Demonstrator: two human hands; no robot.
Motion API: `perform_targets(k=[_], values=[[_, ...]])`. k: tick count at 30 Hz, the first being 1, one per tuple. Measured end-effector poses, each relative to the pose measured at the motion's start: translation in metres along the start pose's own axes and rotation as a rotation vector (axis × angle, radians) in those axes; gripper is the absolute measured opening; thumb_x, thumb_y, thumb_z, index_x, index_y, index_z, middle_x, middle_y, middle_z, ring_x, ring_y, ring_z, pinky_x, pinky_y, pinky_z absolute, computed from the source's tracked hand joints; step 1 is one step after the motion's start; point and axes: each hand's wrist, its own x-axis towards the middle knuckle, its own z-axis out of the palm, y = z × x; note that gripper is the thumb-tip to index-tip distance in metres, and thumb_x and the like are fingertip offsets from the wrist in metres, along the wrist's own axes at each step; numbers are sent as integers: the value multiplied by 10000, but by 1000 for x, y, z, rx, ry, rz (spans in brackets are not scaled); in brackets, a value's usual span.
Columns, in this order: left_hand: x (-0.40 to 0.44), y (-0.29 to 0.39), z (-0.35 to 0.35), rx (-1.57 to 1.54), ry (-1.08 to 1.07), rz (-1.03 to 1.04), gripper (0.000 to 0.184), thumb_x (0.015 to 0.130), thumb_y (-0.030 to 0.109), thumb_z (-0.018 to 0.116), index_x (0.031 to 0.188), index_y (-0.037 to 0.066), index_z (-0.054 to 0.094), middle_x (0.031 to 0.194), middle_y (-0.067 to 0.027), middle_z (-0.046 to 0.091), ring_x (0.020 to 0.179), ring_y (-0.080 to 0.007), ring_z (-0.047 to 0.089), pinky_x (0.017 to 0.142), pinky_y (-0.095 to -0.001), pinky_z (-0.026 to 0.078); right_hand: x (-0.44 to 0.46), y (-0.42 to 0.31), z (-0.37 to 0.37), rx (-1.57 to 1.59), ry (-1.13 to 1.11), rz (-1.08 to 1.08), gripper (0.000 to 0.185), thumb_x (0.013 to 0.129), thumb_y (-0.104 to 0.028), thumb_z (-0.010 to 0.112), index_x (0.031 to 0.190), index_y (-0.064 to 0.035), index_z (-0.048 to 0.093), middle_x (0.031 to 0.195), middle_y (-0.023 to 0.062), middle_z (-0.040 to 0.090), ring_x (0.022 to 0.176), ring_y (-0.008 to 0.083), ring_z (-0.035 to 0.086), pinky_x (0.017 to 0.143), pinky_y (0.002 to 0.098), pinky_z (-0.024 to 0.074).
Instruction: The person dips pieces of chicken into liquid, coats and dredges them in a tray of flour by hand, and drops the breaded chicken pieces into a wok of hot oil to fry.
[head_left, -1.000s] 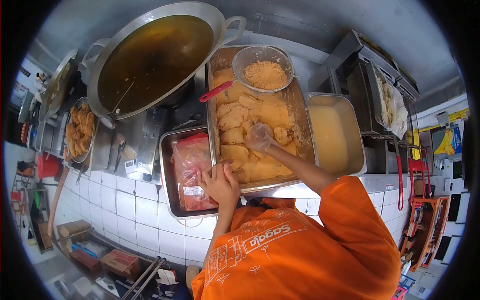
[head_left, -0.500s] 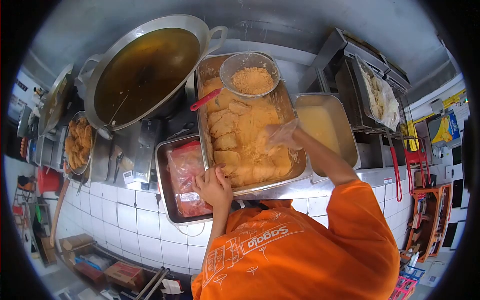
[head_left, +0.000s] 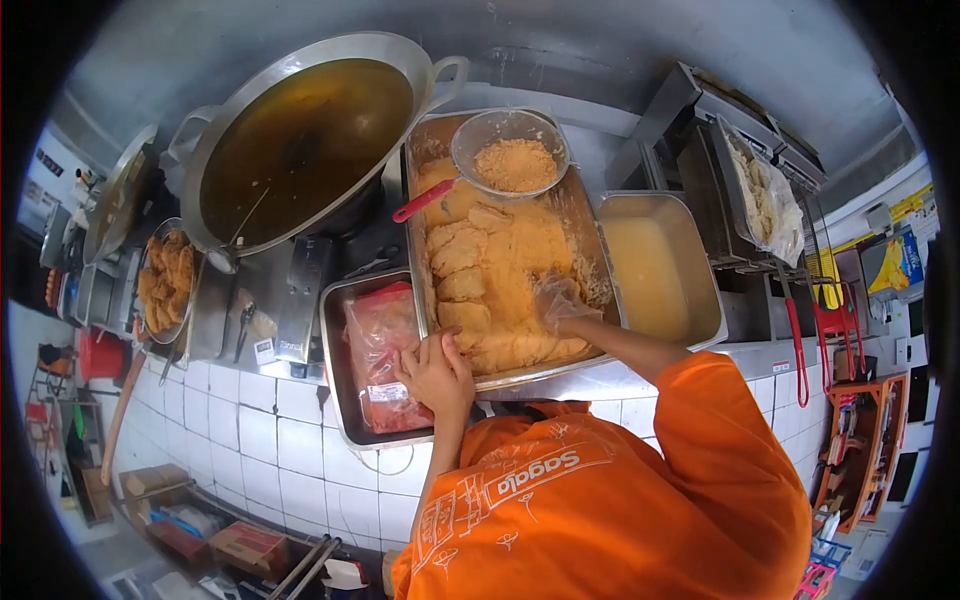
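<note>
A large metal tray (head_left: 595,250) holds orange-yellow breading flour with several flat coated pieces (head_left: 461,286) lying along its left side. My right hand (head_left: 560,303), in a clear plastic glove, is down in the flour at the tray's lower right; its fingers are partly hidden. With my bare left hand (head_left: 437,375) I grip the tray's near left rim, beside a smaller metal tray (head_left: 343,400) of red raw meat in a plastic bag (head_left: 385,340). A strainer (head_left: 470,150) with a red handle (head_left: 423,200) rests across the far end, holding crumbs.
A big wok of dark oil (head_left: 300,150) stands at the upper left. Left of the counter is a basket of fried pieces (head_left: 166,280). A metal pan of pale yellow liquid (head_left: 648,275) adjoins the tray's right side. Fryer equipment (head_left: 715,190) stands farther right.
My right hand has moved down and toward me through the flour. My left hand stays at the tray's rim. The whole view has shifted slightly.
</note>
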Motion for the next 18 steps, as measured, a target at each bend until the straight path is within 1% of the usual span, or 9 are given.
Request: perform_targets(k=[2,3,4,7,9,13,15,17,18], values=[[1,-1,0,-2,1,-12,280,1039,254,501,982,195,769,922,-32,697,1027,-253,582,1062,-477,329,-4,13,-7,-58,4,-56,494,834,-197,614,1173,163,630,993,332,663,791,351,676,595,450,520],[0,-1,1,-4,-1,-21,278,1039,256,502,982,195,767,924,-33,696,1033,-253,581,1063,-478,328,-4,28,-9,12,-34,-114,510,841,-226,608,1192,145,622,1029,320,654,828,351,667,633,451,514],[-3,-2,1,-8,-11,-24,261,1030,253,512,984,200,764,942,-14,704,1044,-249,577,1077,-486,316,0,50,-17,137,-90,-183,526,849,-254,603,1211,127,613,1064,307,645,865,350,658,670,452,509],[0,-4,2,-9,-18,-24,227,1011,247,534,987,208,757,979,19,718,1068,-242,571,1104,-503,294,18,131,-38,796,-352,-280,573,871,-339,587,1269,75,586,1171,271,617,977,348,632,782,455,491],[-1,-3,2,2,-16,-21,225,1011,247,535,987,205,755,983,15,718,1075,-244,573,1105,-506,296,31,148,-49,914,-377,-253,605,886,-395,576,1307,39,569,1243,246,599,1052,347,615,857,457,480],[-3,-3,2,-3,-39,-39,223,1014,248,532,985,198,748,993,13,717,1082,-244,574,1111,-509,293,33,118,-72,981,-288,-132,669,916,-508,555,1384,-31,534,1385,198,562,1201,345,581,1007,461,457],[-2,-4,2,-11,-50,-49,224,1016,248,529,985,195,744,993,15,716,1084,-242,573,1114,-510,291,17,82,-78,902,-69,-84,701,931,-565,544,1423,-66,516,1457,173,543,1275,344,563,1082,463,445],[0,-3,3,-9,-30,-31,226,1018,249,527,986,197,745,992,17,716,1080,-240,573,1114,-510,291,0,61,-82,843,191,-104,703,904,-568,575,1394,-64,546,1385,193,605,1228,345,604,1066,471,457],[-2,-4,2,-7,-26,-24,227,1019,249,526,986,198,745,992,18,716,1078,-239,573,1114,-509,291,-7,59,-85,862,76,-179,693,909,-551,579,1396,-60,539,1375,202,607,1227,349,602,1072,467,452]])
